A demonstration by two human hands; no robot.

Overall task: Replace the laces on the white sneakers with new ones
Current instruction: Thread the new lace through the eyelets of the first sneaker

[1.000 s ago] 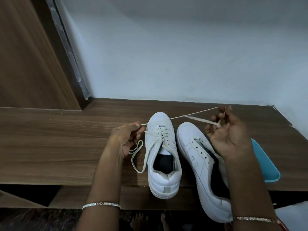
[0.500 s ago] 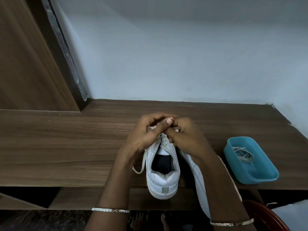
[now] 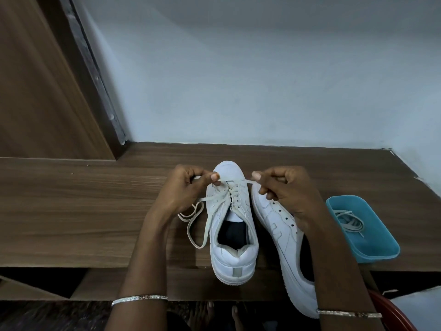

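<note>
White lace (image 3: 211,198) pinched by fingers (image 3: 213,177) of left hand (image 3: 183,189) and right hand (image 3: 286,192), sneaker (image 3: 233,259) heel overhanging shelf (image 3: 71,211) edge.

A cream lace (image 3: 216,199) is pinched by the left hand (image 3: 185,187) and right hand (image 3: 284,187) over the laced sneaker (image 3: 235,235); the unlaced sneaker (image 3: 279,232) is laid beside a teal tray (image 3: 379,249).

You had a left sneaker (image 3: 232,235) and a right sneaker (image 3: 276,223), two in all. There were two laces: one threaded lace (image 3: 235,191) and one loose lace (image 3: 350,222) in the single teal tray (image 3: 377,255). Your left hand (image 3: 183,189) and right hand (image 3: 286,189) each wore one bangle (image 3: 139,299).
</note>
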